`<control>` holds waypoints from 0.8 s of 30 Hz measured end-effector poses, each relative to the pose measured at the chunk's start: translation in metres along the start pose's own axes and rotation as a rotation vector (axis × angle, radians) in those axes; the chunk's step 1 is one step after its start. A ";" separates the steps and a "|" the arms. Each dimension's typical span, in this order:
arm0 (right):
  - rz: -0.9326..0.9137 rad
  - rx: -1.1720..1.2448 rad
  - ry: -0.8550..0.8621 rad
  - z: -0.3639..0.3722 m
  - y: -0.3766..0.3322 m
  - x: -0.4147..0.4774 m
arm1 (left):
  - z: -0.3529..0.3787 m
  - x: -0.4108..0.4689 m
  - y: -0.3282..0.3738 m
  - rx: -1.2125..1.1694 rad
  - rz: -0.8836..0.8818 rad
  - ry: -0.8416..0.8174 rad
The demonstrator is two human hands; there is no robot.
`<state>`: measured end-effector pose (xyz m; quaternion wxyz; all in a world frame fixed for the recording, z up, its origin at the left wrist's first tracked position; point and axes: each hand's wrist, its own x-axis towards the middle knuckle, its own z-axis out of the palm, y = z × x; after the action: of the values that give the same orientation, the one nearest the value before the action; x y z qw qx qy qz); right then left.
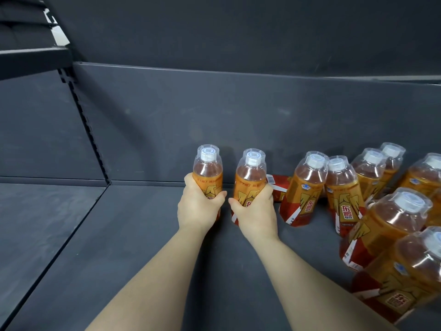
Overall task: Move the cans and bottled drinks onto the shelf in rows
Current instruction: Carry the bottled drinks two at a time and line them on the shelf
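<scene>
My left grip (199, 206) is wrapped round the middle of the left-hand bottle (207, 168), an orange energy drink, and my right grip (254, 211) holds the right-hand bottle (250, 173) the same way. Both stand upright, side by side, near the back panel (167, 115) of the dark shelf (107, 247). My hands hide their bases, so I cannot tell whether they are set down yet. The worry sits just beyond my right grip: a fallen bottle (279, 187) lies on its side by the back panel, between the right-hand bottle and the nearest standing bottle (303, 189). If I slide right to close the row, I judge I would jam on it or roll it into the loose cluster of bottles (386, 223), which look tall enough to topple. My thumbs nearly meet, so a careless release could knock my two together
</scene>
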<state>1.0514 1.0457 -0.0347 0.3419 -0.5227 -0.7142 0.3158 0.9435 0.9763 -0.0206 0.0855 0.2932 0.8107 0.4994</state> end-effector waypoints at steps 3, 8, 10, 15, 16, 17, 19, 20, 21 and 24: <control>-0.005 -0.008 -0.005 -0.001 0.000 0.002 | 0.002 0.001 -0.002 0.007 0.008 0.013; -0.004 -0.021 -0.006 0.000 0.002 0.002 | 0.004 0.001 -0.003 0.025 0.011 0.016; 0.002 -0.018 -0.013 0.000 0.002 0.002 | 0.004 0.001 -0.004 0.029 0.010 0.018; -0.005 -0.010 -0.015 0.000 0.003 0.002 | 0.004 0.002 -0.003 0.036 0.004 0.032; -0.004 -0.012 -0.013 0.000 0.002 0.002 | 0.005 0.001 -0.003 0.036 0.001 0.037; -0.004 -0.012 -0.011 0.000 0.002 0.001 | 0.005 0.001 -0.002 0.035 -0.002 0.042; -0.003 -0.003 -0.008 0.000 0.001 0.000 | 0.006 -0.002 -0.002 0.026 -0.012 0.051; 0.000 0.010 -0.009 0.000 -0.001 0.001 | 0.005 -0.002 -0.001 0.017 -0.016 0.053; 0.007 0.021 -0.011 -0.001 -0.002 0.001 | 0.005 -0.002 0.000 0.011 -0.023 0.049; 0.018 0.032 -0.038 -0.006 -0.006 0.001 | 0.001 -0.002 0.006 -0.004 -0.055 0.030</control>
<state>1.0531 1.0456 -0.0258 0.3337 -0.5176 -0.7106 0.3402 0.9481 0.9779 -0.0158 0.0878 0.2632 0.8187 0.5027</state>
